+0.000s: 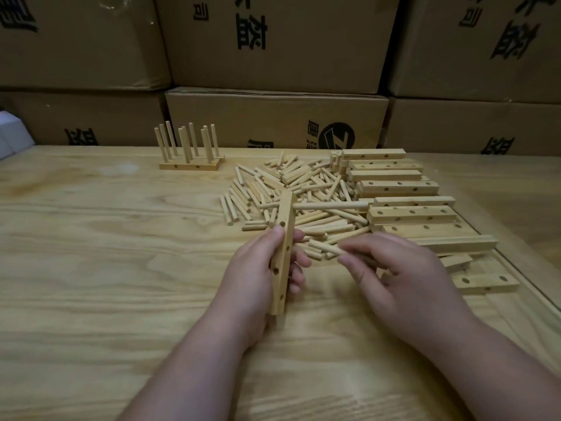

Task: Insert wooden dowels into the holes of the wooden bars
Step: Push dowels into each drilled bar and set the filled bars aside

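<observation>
Left hand (258, 268) grips the upright wooden bar (283, 253), one dowel (328, 205) already seated near its top; right-hand fingers (352, 247) pinch a loose dowel (326, 249) above the surface (121, 238). Both parts appear light, rigid; hold dowel mid-length

I see a light wood-grain desk (106, 268). On it lie a heap of loose dowels (291, 196) at centre, stacked drilled bars (403, 202) to the right, and finished bars with upright dowels (189, 153) at upper left.
</observation>
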A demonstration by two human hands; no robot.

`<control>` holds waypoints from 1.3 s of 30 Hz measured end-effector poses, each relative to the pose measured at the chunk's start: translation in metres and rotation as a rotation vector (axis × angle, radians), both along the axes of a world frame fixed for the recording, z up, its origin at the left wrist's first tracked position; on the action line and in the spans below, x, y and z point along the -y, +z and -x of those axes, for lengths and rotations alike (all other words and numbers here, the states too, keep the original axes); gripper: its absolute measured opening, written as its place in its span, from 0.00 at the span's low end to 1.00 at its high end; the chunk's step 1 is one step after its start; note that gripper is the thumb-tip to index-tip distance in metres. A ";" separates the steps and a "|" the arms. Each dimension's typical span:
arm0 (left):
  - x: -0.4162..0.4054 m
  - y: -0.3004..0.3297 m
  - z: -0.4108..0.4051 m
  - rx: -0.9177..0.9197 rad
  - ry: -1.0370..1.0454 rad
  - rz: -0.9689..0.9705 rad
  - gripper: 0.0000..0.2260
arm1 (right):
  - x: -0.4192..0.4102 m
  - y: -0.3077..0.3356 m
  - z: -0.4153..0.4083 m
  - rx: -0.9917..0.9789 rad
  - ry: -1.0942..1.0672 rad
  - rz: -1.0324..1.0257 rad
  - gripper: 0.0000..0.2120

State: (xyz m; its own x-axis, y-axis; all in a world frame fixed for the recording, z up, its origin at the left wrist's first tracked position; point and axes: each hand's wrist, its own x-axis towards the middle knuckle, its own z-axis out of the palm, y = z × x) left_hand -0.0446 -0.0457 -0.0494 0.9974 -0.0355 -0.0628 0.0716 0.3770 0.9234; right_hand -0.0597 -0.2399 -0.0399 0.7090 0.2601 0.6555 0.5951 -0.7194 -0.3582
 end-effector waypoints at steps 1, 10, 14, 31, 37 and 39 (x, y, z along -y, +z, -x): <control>0.000 0.000 0.000 0.005 0.002 0.013 0.16 | -0.001 -0.001 0.000 0.011 0.027 -0.023 0.08; 0.002 -0.004 0.002 0.050 -0.044 0.029 0.13 | -0.007 -0.009 -0.001 0.051 0.186 -0.100 0.12; -0.001 -0.003 0.003 0.043 -0.047 0.046 0.15 | -0.007 -0.009 0.000 0.055 0.219 -0.104 0.13; 0.004 -0.002 0.008 0.030 -0.184 0.114 0.15 | -0.004 -0.009 0.002 -0.055 0.109 -0.183 0.10; 0.006 -0.004 0.005 0.012 -0.186 0.061 0.16 | -0.006 -0.009 0.003 -0.089 -0.032 -0.291 0.06; 0.007 -0.003 0.005 0.004 -0.171 0.057 0.16 | -0.006 -0.009 0.003 -0.180 0.032 -0.252 0.10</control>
State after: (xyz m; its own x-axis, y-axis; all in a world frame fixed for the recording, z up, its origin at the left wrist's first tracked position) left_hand -0.0497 -0.0522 -0.0524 0.9769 -0.2075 -0.0517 0.1350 0.4111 0.9015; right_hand -0.0624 -0.2342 -0.0490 0.8134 0.1301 0.5669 0.5272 -0.5765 -0.6242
